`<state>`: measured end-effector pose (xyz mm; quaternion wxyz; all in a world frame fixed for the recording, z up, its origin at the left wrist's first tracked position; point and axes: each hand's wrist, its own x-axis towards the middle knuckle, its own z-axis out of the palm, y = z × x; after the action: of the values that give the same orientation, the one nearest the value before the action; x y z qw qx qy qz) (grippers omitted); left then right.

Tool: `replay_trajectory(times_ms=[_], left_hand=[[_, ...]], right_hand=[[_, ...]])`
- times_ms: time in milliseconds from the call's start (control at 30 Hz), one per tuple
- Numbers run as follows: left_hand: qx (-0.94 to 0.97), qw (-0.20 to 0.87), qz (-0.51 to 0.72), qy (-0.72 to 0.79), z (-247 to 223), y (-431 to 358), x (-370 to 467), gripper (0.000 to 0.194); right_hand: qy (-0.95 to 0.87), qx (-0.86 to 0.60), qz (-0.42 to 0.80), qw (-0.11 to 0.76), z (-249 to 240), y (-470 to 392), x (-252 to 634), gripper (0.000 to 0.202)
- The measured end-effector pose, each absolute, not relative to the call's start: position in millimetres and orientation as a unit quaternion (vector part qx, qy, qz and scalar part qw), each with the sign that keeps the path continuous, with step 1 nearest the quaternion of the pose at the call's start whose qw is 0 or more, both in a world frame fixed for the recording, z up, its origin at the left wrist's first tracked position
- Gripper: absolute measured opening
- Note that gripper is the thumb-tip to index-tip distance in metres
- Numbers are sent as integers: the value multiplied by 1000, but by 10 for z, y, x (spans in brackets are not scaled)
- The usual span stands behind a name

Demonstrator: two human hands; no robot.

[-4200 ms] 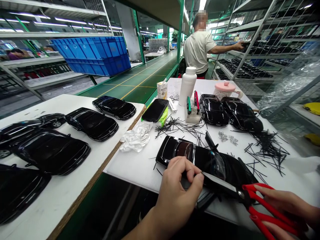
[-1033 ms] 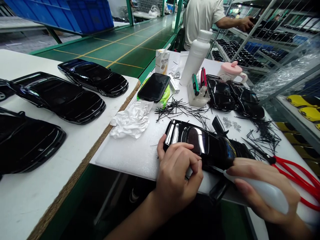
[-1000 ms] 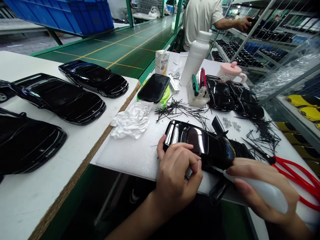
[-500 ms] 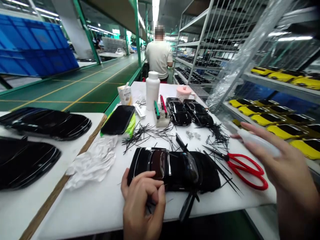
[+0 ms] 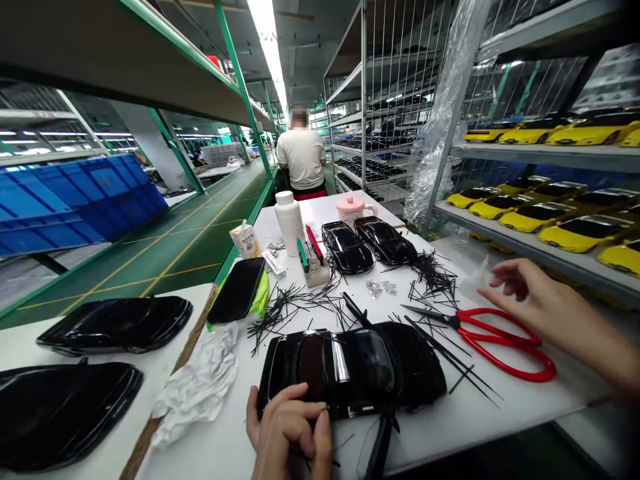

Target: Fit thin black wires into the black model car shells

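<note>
A glossy black model car (image 5: 345, 367) lies across the table in front of me, its two doors swung out. My left hand (image 5: 295, 430) rests against the car's left end and near side. Its thumb and forefinger are pinched together, with a tiny dark bit at their tips too small to name. My right hand (image 5: 530, 287) is at the right, fingers apart, beside a translucent bottle (image 5: 477, 283) with a pointed tip. Red-handled scissors (image 5: 510, 340) lie below that hand, blades pointing left. Thin black strips (image 5: 290, 303) are scattered beyond the car.
Two more black model cars (image 5: 347, 247) stand further back, near a white bottle (image 5: 289, 223), a pink-lidded mug (image 5: 353, 208) and a holder (image 5: 316, 272) with pens. A phone (image 5: 237, 290) and crumpled paper (image 5: 200, 387) lie left. Yellow cars (image 5: 583, 230) fill the right rack. A person (image 5: 301, 157) is ahead.
My right hand has let go of the translucent bottle, which now stands at the table's right side. My left hand stays at the car. The view has tilted up.
</note>
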<state>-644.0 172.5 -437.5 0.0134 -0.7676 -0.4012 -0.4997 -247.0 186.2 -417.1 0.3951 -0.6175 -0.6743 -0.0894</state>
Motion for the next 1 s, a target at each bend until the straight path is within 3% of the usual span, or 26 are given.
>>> replay_trajectory(times_ms=[100, 233, 467, 633, 800, 1000], left_hand=[[-726, -15, -527, -442, -4296, 1676, -6286, 31], [-737, -34, -511, -441, -4152, 1650, -6144, 30], [-751, -133, -488, -424, -4018, 1617, -6069, 27], [-732, -180, -482, -447, -3967, 1598, -6012, 28], [-706, -232, -480, -466, -3940, 1593, -6005, 30], [-700, -251, -478, -467, -3955, 1576, -5999, 29]], right_hand=[[-757, -586, 61, 282, -4181, 1692, -2881, 14], [-783, -585, 57, 201, -4295, 1652, -3212, 15], [-756, -522, 99, 383, -4101, 1797, -3011, 15], [-633, -450, 341, 530, -3980, 1723, -3426, 26], [-574, -387, 519, 501, -3884, 1648, -3921, 26], [-498, -374, 576, 529, -3820, 1674, -4142, 27]])
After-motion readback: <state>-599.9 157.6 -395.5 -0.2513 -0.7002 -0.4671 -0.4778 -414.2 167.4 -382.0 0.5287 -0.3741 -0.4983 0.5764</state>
